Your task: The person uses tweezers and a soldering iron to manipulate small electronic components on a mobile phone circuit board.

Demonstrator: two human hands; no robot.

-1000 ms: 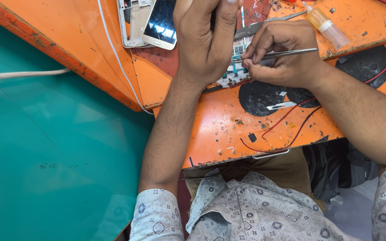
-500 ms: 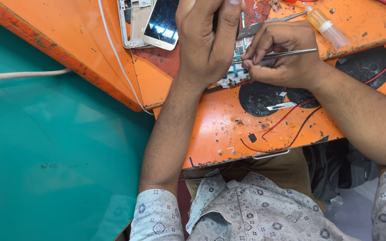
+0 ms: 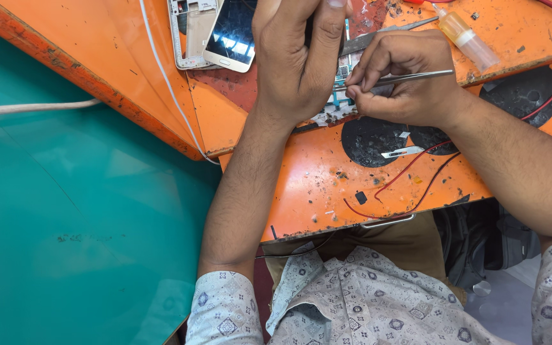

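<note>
**Tweezers at a small board on the orange bench**

The left hand (image 3: 295, 64) presses down on a small circuit board (image 3: 330, 112), fingers curled over it so most of it is hidden. The right hand (image 3: 404, 86) is closed narrowly around metal tweezers (image 3: 410, 78), pinched near their tips. The tweezers lie nearly level, long axis running left to right, tips pointing left toward the board under the left hand.

The board looks thin, light, stiff and fragile, best held by its edges. The tweezers look springy and slick, so a grip close to the tips seems steadiest.

A phone (image 3: 231, 35) lies just beyond, a small bottle (image 3: 464, 35) to the right, red wire (image 3: 410, 172) across the bench (image 3: 314, 185).
</note>
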